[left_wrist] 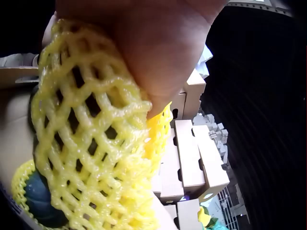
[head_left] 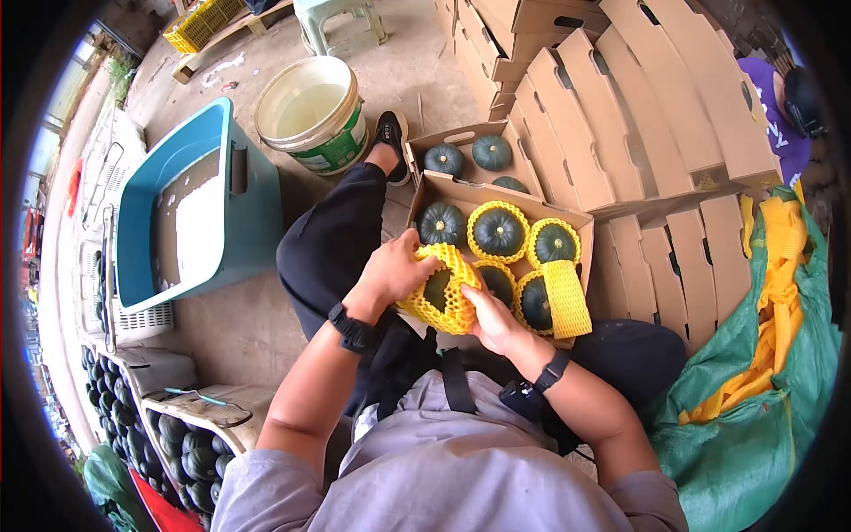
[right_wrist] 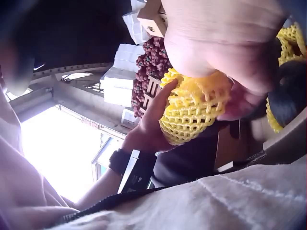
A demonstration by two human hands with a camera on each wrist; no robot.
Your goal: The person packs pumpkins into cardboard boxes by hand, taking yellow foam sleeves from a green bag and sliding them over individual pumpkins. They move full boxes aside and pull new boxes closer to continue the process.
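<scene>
Over the front of the open carton (head_left: pixel 468 190), both hands hold a yellow foam net sleeve (head_left: pixel 456 312) around a dark green pumpkin (head_left: pixel 436 289). My left hand (head_left: pixel 390 273) grips the sleeve's left upper side, fingers over its rim. On the right, my right hand (head_left: pixel 493 321) pinches the sleeve edge, thumb uppermost. Seen close in the left wrist view, the stretched mesh (left_wrist: pixel 93 129) covers most of the pumpkin. The right wrist view has the sleeve (right_wrist: pixel 194 112) between the two hands. Inside the carton, a bare pumpkin (head_left: pixel 441 223) sits beside several netted ones, including a netted pumpkin (head_left: pixel 497 232).
A flattened yellow net sleeve (head_left: pixel 567 300) lies over the carton's right front corner. Behind stands another carton with bare pumpkins (head_left: pixel 491 152). Stacked cartons (head_left: pixel 612 115) rise at right, above a green sack (head_left: pixel 736 443). Leftward are a blue tub (head_left: pixel 253 191) and a white bucket (head_left: pixel 341 133).
</scene>
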